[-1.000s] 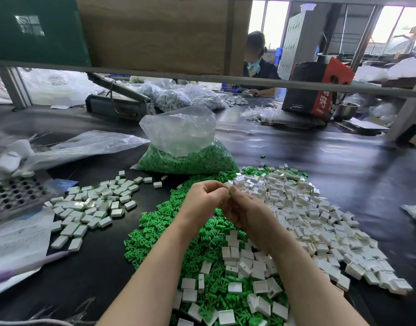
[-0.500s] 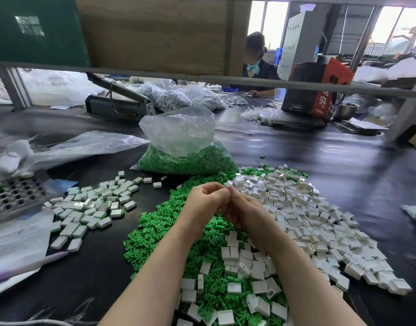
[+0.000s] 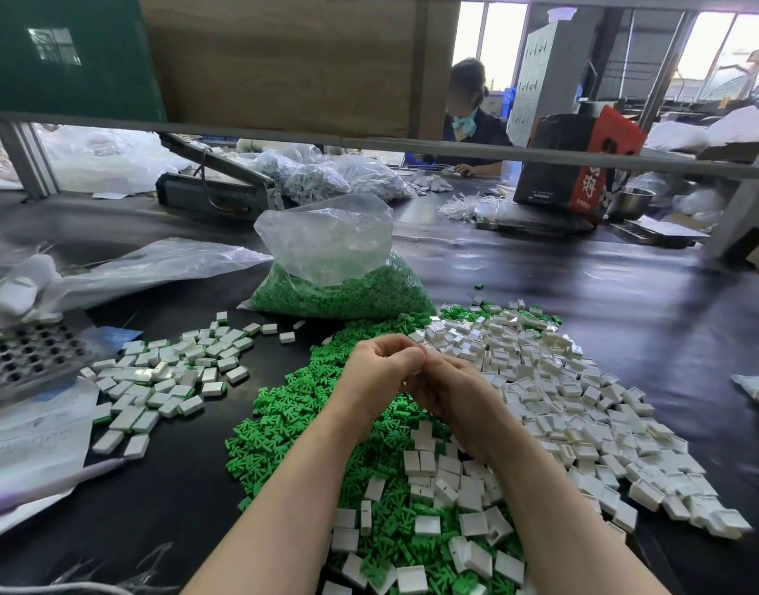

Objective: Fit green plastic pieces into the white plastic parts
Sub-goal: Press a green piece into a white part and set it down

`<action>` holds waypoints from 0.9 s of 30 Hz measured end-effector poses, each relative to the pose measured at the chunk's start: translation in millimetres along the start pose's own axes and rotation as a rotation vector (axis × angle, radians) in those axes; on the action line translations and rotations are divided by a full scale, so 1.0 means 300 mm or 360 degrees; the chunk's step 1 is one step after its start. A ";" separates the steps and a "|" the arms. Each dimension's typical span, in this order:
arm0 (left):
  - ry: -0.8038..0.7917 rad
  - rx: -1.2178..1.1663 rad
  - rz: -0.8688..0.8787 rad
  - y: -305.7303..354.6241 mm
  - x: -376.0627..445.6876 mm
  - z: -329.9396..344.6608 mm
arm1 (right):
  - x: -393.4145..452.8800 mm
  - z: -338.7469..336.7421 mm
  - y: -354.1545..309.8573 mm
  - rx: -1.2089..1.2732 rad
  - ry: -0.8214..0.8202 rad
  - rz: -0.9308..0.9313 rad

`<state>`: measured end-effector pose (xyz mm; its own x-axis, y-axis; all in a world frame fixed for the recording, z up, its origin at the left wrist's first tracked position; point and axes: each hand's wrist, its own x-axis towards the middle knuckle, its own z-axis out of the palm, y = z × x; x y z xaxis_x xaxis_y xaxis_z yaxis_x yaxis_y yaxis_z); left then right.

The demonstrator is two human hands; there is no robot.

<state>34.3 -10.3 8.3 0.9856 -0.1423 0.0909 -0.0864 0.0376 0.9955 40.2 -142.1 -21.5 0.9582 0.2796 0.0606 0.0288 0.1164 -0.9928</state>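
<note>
Your hands meet above the spot where the green pile (image 3: 300, 418) runs into the white pile (image 3: 553, 405), and whatever they hold between them is hidden by the fingers. Your left hand (image 3: 380, 371) is curled into a loose fist, thumb across the top; your right hand (image 3: 448, 390) is curled too, its fingertips pressed against the left. I cannot tell what either one has hold of. The green pieces spread on the black table (image 3: 626, 302) under your wrists, with white parts scattered over them near you. The white parts heap to your right and run on toward the table's edge. To your left lies a batch (image 3: 163, 380) of white parts, some with green showing at an edge. Beyond your hands stands an open clear bag (image 3: 339, 268) of green pieces. At far left a perforated tray (image 3: 26, 358) sits beside paper sheets (image 3: 30, 440). Another person (image 3: 472, 118) sits across the table.
</note>
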 end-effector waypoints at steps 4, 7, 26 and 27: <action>0.0024 0.0011 -0.0001 0.002 -0.001 0.003 | -0.001 -0.001 0.001 0.0007 0.0003 0.0010; 0.0010 0.0016 0.0000 0.006 -0.003 0.003 | -0.001 -0.003 -0.002 0.0006 0.0016 0.0034; 0.0035 -0.0048 -0.0129 0.002 0.009 -0.025 | 0.011 0.014 0.001 -0.0051 0.0096 0.0014; 0.0038 -0.0075 -0.0142 0.001 0.010 -0.030 | 0.012 0.010 0.000 -0.0040 0.0103 0.0019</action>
<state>38.7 -1.8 8.7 0.9923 -0.1237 0.0006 0.0085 0.0725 0.9973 42.8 -138.2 -21.0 0.9748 0.2188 0.0425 0.0234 0.0892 -0.9957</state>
